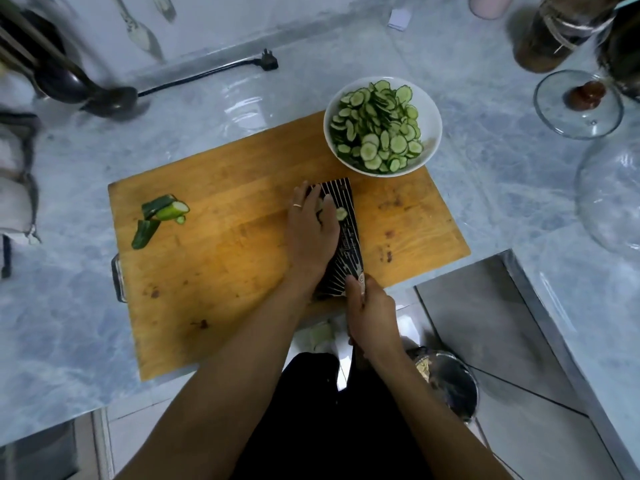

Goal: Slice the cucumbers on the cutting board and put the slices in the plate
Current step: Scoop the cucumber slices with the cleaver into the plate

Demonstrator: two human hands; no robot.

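Note:
A wooden cutting board (225, 258) lies on the marble counter. My right hand (372, 311) grips the handle of a broad striped cleaver (346, 244) whose blade lies flat over the board. My left hand (311, 230) rests on the flat blade with straight fingers, against a few cucumber slices (341, 213) on it. The white plate (431, 116), heaped with cucumber slices (377, 128), sits at the board's far right corner. Cucumber end pieces (162, 213) lie at the board's left.
A glass lid (578, 105) and a larger glass dome (609, 199) stand on the right. Dark jars (554, 32) are at the back right. A ladle (104, 95) and a black power cord (207, 74) lie at the back left. A steel surface (485, 323) drops at the near right.

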